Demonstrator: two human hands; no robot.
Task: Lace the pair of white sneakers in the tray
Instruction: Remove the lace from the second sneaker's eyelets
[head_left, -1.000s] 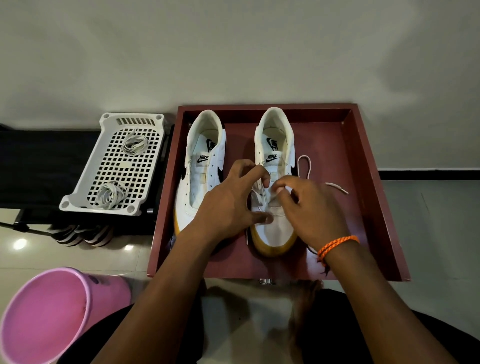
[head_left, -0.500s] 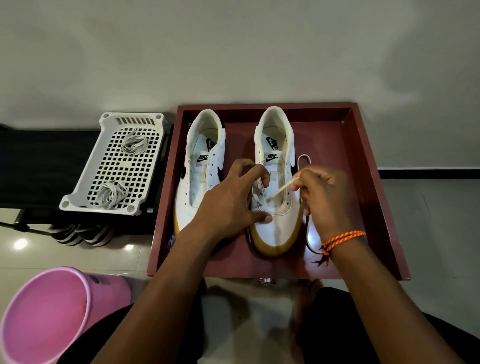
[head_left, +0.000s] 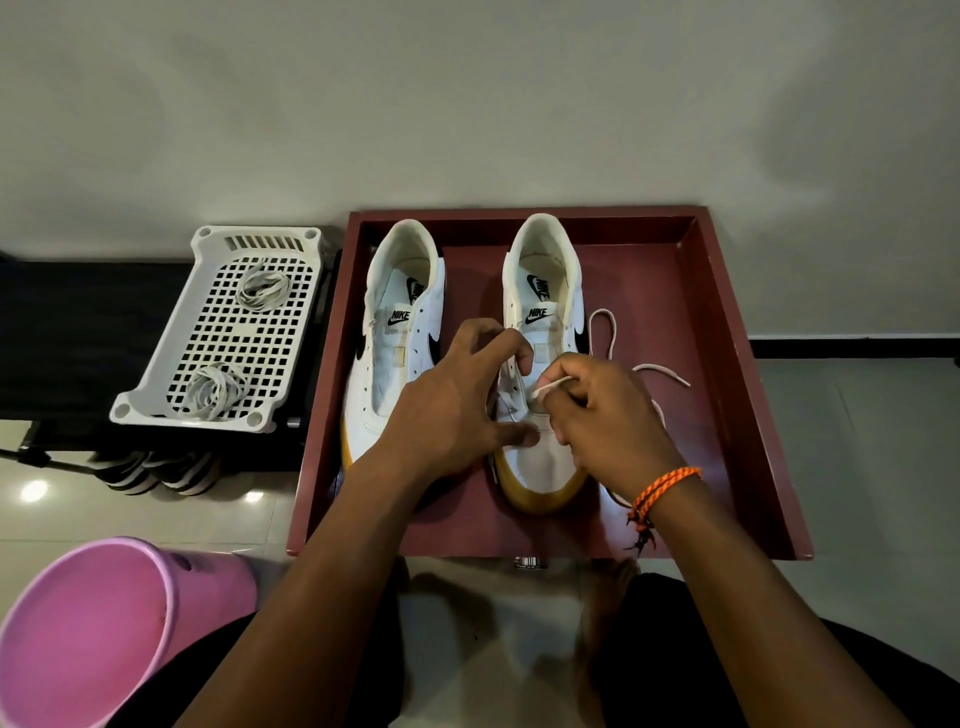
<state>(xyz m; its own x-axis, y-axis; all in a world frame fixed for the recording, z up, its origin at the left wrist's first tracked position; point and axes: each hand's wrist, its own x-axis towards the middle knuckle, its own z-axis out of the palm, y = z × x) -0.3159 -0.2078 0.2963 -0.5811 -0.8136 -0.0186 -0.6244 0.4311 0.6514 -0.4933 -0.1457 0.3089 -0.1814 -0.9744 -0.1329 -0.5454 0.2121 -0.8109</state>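
Two white sneakers with yellow soles stand side by side in a dark red tray (head_left: 727, 395), heels away from me. The left sneaker (head_left: 395, 338) has empty eyelets. My left hand (head_left: 457, 410) grips the left side of the right sneaker (head_left: 543, 291), thumb on its toe, fingers curled over the eyelet flap. My right hand (head_left: 602, 415) pinches the tip of a white lace (head_left: 608, 332) over the lower eyelets; the rest of the lace loops onto the tray floor to the right.
A white perforated basket (head_left: 156, 384) with two bundles of white laces sits on a black stand left of the tray. A pink bucket (head_left: 88, 634) lies at the lower left. Striped shoes (head_left: 150, 470) rest under the stand. A grey wall rises behind.
My right hand pulled the lace out to the right, then came back to the eyelets with the lace tip. My left hand has kept its grip on the right sneaker.
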